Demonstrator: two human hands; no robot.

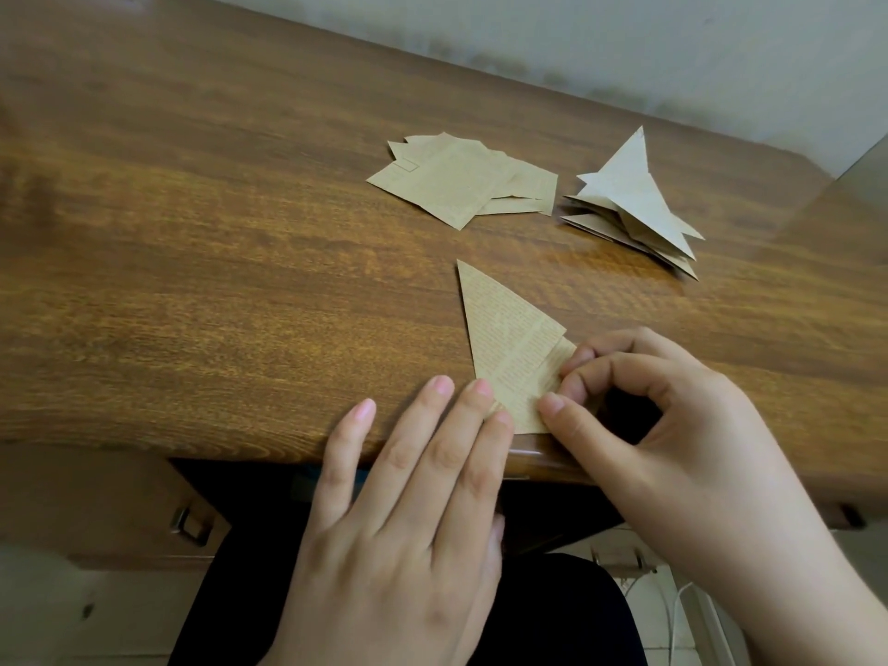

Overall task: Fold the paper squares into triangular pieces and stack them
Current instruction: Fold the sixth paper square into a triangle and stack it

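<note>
A tan printed paper piece [504,338], partly folded into a long triangle, lies near the front edge of the wooden table [216,262]. My left hand [413,511] lies flat with straight fingers, its fingertips pressing the paper's lower left corner. My right hand [672,415] pinches the paper's right flap between thumb and curled fingers. A loose pile of flat paper squares [461,185] sits farther back. To its right stands a stack of folded triangles [634,209].
A pale wall [624,45] runs along the table's far edge. Under the table I see a drawer handle [190,523] at left, my dark-clothed lap [552,612], and a white cable [672,612] on the floor at right.
</note>
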